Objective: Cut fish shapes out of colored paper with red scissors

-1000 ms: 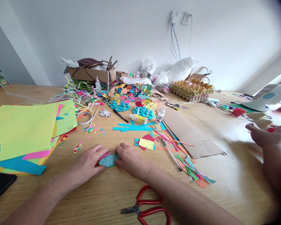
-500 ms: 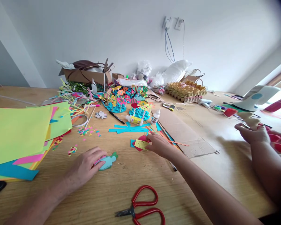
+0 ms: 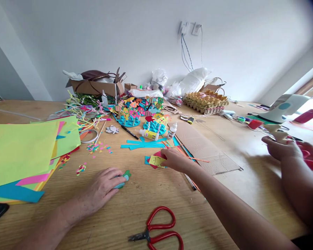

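My left hand [image 3: 106, 184] covers a small stack of blue and green paper cutouts [image 3: 126, 175], its fingers over the top and its thumb along the near side. Most of the stack is hidden under the palm. On the tabletop ahead, my right hand [image 3: 173, 159] has its fingertips closed at the right edge of a yellow paper piece [image 3: 155, 160] with a fish drawn on it. Beneath that piece lie red paper [image 3: 157, 153] and a blue paper piece [image 3: 146, 160]. Red-handled scissors [image 3: 156, 229] lie in front of me, between my forearms.
Coloured paper sheets [image 3: 21, 149] are piled at left. Glue bottles [image 3: 149, 134], a black marker [image 3: 129, 132] and paper fish models [image 3: 153, 121] stand or lie ahead. Cardboard [image 3: 208, 149] lies right. Another person's hands [image 3: 284, 149] hold an egg-carton piece and something red.
My left hand has slid forward over the cutouts and now hides more of them. My right hand stays at the yellow paper, nearly unmoved.
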Demonstrator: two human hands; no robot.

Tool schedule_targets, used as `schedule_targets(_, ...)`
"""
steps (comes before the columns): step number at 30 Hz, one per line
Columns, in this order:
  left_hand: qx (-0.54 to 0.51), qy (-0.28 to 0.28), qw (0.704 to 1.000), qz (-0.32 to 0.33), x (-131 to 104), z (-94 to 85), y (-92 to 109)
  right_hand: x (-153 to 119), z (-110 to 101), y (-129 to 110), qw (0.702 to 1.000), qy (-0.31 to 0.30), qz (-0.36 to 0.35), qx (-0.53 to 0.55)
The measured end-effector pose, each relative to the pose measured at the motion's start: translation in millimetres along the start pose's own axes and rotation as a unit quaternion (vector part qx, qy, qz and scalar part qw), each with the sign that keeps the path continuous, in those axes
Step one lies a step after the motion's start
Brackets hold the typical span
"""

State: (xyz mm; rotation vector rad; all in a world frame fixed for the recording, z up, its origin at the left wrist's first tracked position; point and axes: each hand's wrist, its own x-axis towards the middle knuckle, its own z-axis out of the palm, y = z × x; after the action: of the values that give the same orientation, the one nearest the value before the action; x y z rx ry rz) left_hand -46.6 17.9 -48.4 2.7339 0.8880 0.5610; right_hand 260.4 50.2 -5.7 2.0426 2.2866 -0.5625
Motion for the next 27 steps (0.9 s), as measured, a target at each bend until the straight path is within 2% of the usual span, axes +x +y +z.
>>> schedule_targets(5, -0.004, 0.016, 1.0, -0.022, 0.2, -1.7, -0.2, -13.5, -5.0, 0.9, 0.982, 0.093, -0.013, 0.165)
schedule_targets(7, -0.034, 0.034, 0.998, -0.047, 1.7, -7.5, 3.4, -21.9, -12.3, -0.8, 0.958, 0.135, -0.025, 0.252)
schedule_targets(9, -0.095, 0.064, 0.989, -0.095, 4.9, -15.7, 9.6, -32.0, -18.8, -8.3, 0.928, 0.149, -0.045, 0.339)
schedule_targets(11, -0.192, 0.089, 0.963, -0.168, 10.2, -25.2, 19.3, -42.3, -20.7, -22.9, 0.898, 0.132, -0.07, 0.413)
schedule_targets(13, -0.326, 0.08, 0.914, -0.229, 17.8, -33.8, 31.8, -50.3, -15.4, -42.2, 0.875, 0.1, -0.089, 0.466)
schedule_targets(15, -0.426, 0.069, 0.869, -0.24, 27.0, -39.2, 45.0, -53.8, -3.8, -61.9, 0.858, 0.058, -0.102, 0.5)
schedule_targets(18, -0.491, 0.049, 0.837, -0.236, 40.6, -38.3, 58.8, -50.7, 15.9, -84.6, 0.844, 0.016, -0.112, 0.525)
schedule_targets(20, -0.493, 0.07, 0.826, -0.266, 47.1, -32.8, 61.5, -47.6, 22.6, -93.2, 0.844, 0.005, -0.113, 0.524)
schedule_targets(23, -0.494, 0.094, 0.813, -0.294, 51.6, -24.4, 58.1, -53.5, 17.9, -95.9, 0.857, 0.011, -0.103, 0.505)
schedule_targets(26, -0.503, 0.142, 0.792, -0.318, 51.0, -20.9, 50.5, -77.9, 8.6, -88.9, 0.9, 0.045, -0.097, 0.423)
schedule_targets(27, -0.502, 0.155, 0.787, -0.324, 50.2, -20.7, 47.7, -88.4, 8.6, -85.0, 0.945, 0.051, -0.107, 0.306)
